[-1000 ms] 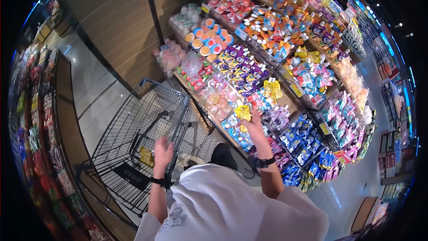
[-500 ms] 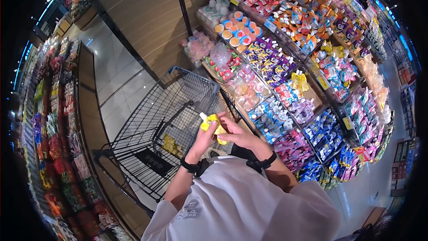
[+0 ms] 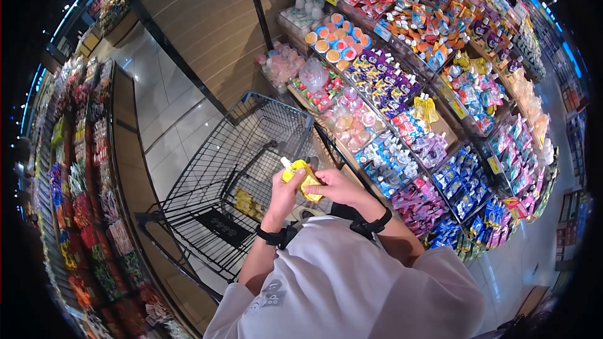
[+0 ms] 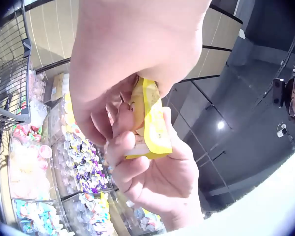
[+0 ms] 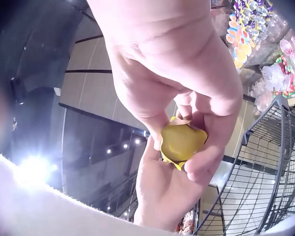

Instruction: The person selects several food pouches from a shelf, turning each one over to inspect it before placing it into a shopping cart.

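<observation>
In front of the shirt, both hands hold a yellow spouted pouch (image 3: 305, 179), its white cap pointing up and left. The left hand (image 3: 284, 194) grips the cap-end half, thumb across the front. My right hand (image 3: 340, 188) pinches the lower end from the other side. In the left wrist view, the printed side of the yellow spouted pouch (image 4: 156, 125) shows between the two hands. From the right wrist, the rounded bottom of the yellow spouted pouch (image 5: 183, 143) faces the camera, with fingers around it. Several yellow pouches (image 3: 247, 203) lie in the shopping cart (image 3: 207, 169).
A tiered display (image 3: 414, 138) of bins filled with colourful pouches and jelly cups stands at the right. Packed candy shelves (image 3: 81, 188) run along the left. Tiled floor (image 3: 164, 91) lies between these shelves and the cart, and a panelled wall (image 3: 188, 19) rises behind.
The right hand lifted the yellow pouch from the display and brought it to the left hand in front of the body. Over the last half second the hands have barely moved.
</observation>
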Motion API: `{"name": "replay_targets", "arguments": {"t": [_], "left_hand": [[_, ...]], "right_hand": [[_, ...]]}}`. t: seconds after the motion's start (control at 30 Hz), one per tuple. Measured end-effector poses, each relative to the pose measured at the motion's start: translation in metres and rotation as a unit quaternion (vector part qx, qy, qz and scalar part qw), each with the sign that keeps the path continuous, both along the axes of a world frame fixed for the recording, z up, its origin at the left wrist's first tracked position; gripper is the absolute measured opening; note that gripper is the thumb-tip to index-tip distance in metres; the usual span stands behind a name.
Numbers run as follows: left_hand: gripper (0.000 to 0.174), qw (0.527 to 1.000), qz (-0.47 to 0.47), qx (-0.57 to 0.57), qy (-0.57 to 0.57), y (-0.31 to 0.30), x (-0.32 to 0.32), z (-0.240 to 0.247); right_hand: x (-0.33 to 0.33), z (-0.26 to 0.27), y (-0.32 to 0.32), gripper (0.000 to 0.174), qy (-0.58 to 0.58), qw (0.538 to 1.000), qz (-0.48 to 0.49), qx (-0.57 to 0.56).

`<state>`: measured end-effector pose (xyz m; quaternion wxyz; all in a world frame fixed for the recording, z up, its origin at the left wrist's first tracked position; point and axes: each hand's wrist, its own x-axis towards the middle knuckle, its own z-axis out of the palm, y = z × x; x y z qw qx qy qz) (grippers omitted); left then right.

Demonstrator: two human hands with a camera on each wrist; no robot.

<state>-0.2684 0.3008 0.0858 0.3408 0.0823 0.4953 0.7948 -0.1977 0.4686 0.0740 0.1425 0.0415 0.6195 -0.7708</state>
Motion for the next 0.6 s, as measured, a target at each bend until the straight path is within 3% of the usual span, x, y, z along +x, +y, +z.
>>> {"name": "replay_targets", "arguments": {"t": [0.23,0.6], "left_hand": [[0.020,0.998,0.043,0.006,-0.045,-0.004,-0.002,0.000],[0.018,0.994,0.015,0.012,-0.105,-0.005,-0.009,0.001]], "right_hand": [[-0.001,0.011,-0.009,0.030,-0.028,0.999,0.028,0.003],[-0.002,0.003,-0.005,0.029,-0.028,0.996,0.057,0.057]]}}
